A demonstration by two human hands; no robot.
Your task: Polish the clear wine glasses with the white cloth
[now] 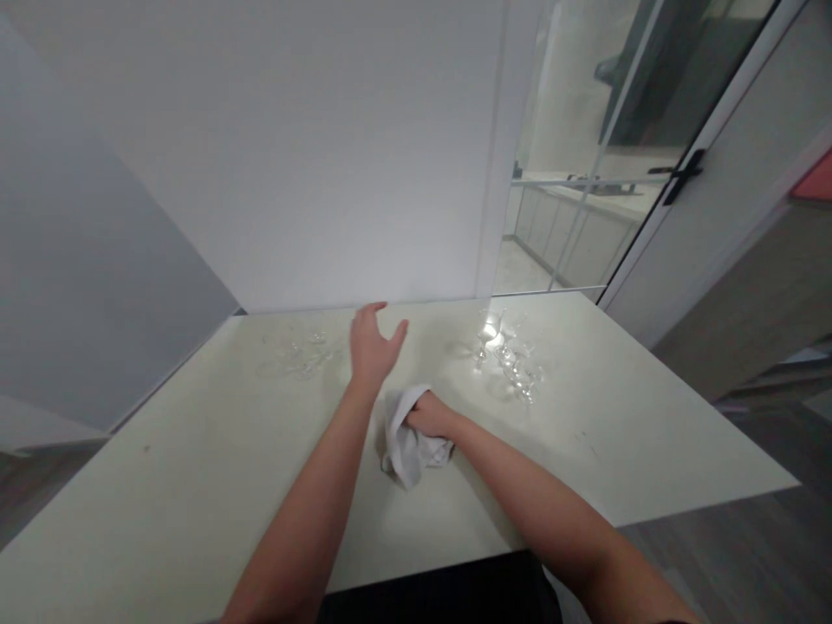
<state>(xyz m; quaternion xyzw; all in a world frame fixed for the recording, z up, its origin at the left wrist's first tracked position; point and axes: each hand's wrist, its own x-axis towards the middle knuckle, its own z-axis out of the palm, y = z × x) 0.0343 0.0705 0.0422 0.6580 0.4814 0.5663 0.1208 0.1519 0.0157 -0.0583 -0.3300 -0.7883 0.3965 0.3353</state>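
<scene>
My left hand (373, 345) hovers over the table toward its back edge, thumb apart from the curved fingers, and nothing shows in it. A white cloth (411, 446) lies bunched on the tabletop in front of me. My right hand (432, 414) reaches into its folds, fingers closed on the fabric and partly hidden by it. To the right stands a group of clear glassware (510, 357), glinting under the light; some pieces look like small stemmed glasses. Left of my left hand is a second group of clear glass pieces (302, 354), faint against the pale surface.
The pale table (227, 485) meets a white wall (364, 173) at the back. A grey panel (97, 260) rises at the left. At the right is a glass-paned door with a black handle (682, 176). Small reddish marks (588, 444) show on the tabletop.
</scene>
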